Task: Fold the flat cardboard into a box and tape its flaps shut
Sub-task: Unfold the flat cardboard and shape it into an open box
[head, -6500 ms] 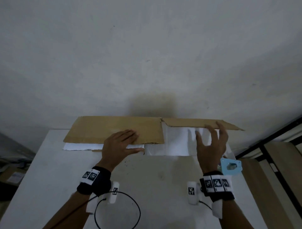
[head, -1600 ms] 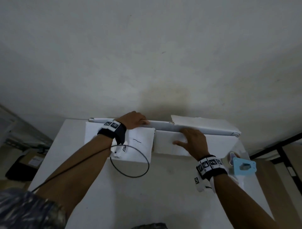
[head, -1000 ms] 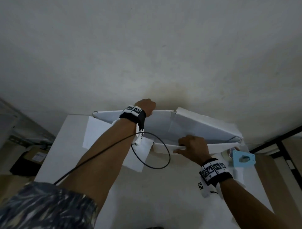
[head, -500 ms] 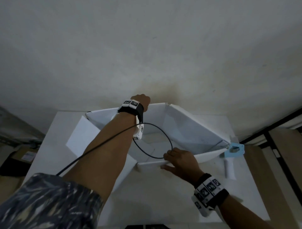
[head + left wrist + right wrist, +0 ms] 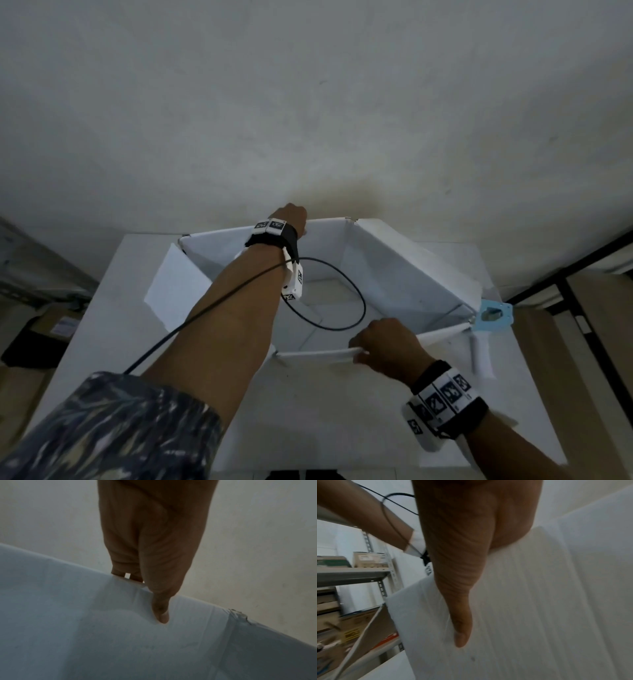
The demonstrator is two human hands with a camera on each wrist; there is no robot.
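The box [image 5: 394, 274], opened into a skewed tube on the desk [image 5: 325, 411], is held at 2 points: the left hand [image 5: 294, 219] pinches the far wall's top edge, thumb inside, and the right hand [image 5: 383, 346] grips the near wall's top edge. Uneven pulling would probably leave the corners off square or let the tube fall flat. The wrist cable [image 5: 342, 291] loops inside the box and could snag, and the tape dispenser [image 5: 493, 315], touching the right corner, could be knocked off the desk.
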